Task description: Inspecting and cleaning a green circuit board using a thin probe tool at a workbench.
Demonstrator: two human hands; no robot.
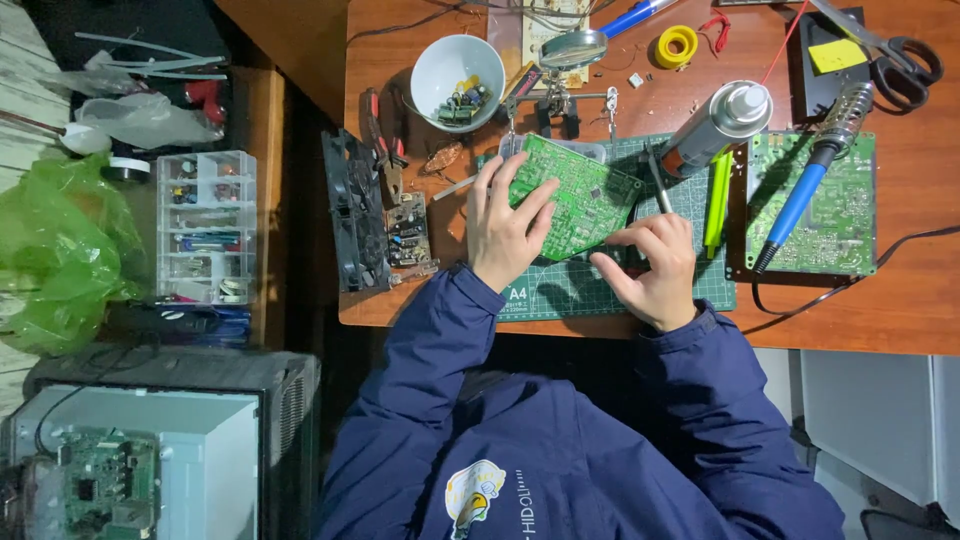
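Hands steady a green circuit board on the cutting mat

Sleeves of a navy jacket (560, 440) fill the six o'clock edge. Above them, the left hand (503, 225) lies with fingers spread flat on the green circuit board (580, 195), at centre on the green cutting mat (600, 285). The right hand (655, 265), at the board's four o'clock corner, pinches its edge. A second board (825, 215) with a blue soldering iron (800, 200) lies at three o'clock, a white bowl (456, 72) at eleven o'clock, scissors (895, 50) at one o'clock.
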